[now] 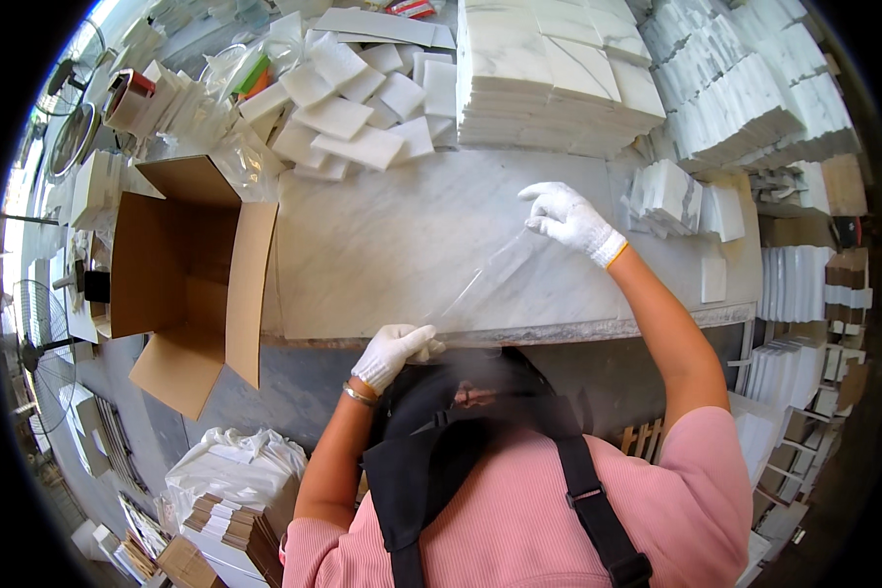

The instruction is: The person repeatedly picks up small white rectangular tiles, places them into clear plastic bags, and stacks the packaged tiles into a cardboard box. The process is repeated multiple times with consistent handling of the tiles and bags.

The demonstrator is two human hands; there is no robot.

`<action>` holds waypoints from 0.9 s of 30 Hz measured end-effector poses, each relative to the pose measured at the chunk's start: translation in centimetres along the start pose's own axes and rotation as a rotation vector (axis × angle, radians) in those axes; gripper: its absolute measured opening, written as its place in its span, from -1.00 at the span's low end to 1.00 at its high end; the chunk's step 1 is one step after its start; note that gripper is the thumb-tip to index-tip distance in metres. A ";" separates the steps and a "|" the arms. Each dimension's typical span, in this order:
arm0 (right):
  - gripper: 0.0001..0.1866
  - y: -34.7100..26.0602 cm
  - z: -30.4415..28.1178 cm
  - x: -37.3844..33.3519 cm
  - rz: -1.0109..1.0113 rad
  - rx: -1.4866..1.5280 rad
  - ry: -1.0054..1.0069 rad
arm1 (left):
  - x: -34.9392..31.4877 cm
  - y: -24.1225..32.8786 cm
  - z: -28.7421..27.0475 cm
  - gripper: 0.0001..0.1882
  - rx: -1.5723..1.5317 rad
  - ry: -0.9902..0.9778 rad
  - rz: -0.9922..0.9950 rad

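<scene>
A narrow length of clear plastic film [482,279] stretches slantwise between my two gloved hands, over the front part of the marble-look table top [363,245]. My left hand [398,355], in a white knit glove, pinches its lower end just past the table's front edge. Higher up and to the right, my right hand [570,220] grips the other end between thumb and fingers, its index finger reaching out to the left. Whether the film is a bag or a strip I cannot tell.
An open cardboard box [181,274] stands at the left. Loose white foam pieces [353,118] lie in a heap at the back, beside a tall stack of white marble tiles [549,78]. More tiles [664,196] rest at the right. Plastic-wrapped flat cardboard [230,519] is at lower left.
</scene>
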State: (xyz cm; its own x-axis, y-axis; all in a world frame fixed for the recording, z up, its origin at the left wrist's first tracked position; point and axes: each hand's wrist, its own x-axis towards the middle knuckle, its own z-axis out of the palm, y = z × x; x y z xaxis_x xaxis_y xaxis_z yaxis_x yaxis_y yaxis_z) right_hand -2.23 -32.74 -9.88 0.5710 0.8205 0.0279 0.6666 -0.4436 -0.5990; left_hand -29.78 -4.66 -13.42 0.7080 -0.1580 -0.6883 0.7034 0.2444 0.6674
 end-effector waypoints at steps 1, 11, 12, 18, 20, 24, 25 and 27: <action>-0.84 -0.8 -0.7 0.2 0.045 0.152 0.029 | -0.2 -0.1 0.2 -0.56 0.066 0.006 0.020; -0.81 -10.7 -3.2 0.4 0.138 0.472 0.189 | -2.5 -1.6 4.2 -0.65 0.617 0.086 0.312; -0.81 -10.8 -2.9 0.5 -0.002 0.359 0.222 | -2.6 -2.2 4.7 -0.65 0.626 0.090 0.332; -0.75 -12.2 -1.6 2.0 -0.384 -0.014 0.208 | -1.4 -8.2 6.6 -0.65 0.633 0.225 0.430; -0.71 -12.3 -0.9 2.4 -0.433 -0.074 0.174 | -1.0 -9.7 6.8 -0.66 0.677 0.243 0.499; -0.70 -12.4 0.6 3.5 -0.505 -0.119 0.116 | 0.5 -12.3 6.6 -0.70 0.708 0.284 0.648; -0.70 -12.5 0.9 3.9 -0.520 -0.128 0.103 | 0.9 -12.7 6.4 -0.70 0.723 0.289 0.674; -0.72 -12.5 1.3 4.5 -0.553 -0.121 0.093 | 1.7 -12.7 5.6 -0.71 0.761 0.289 0.698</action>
State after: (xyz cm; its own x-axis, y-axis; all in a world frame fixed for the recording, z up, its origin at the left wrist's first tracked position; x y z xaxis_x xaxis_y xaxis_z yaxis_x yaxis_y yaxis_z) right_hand -8.56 -23.02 -3.31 0.1578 0.9093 0.3851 0.9253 0.0001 -0.3792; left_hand -37.17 -13.39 -21.48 0.9972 0.0429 -0.0605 0.0737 -0.4832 0.8724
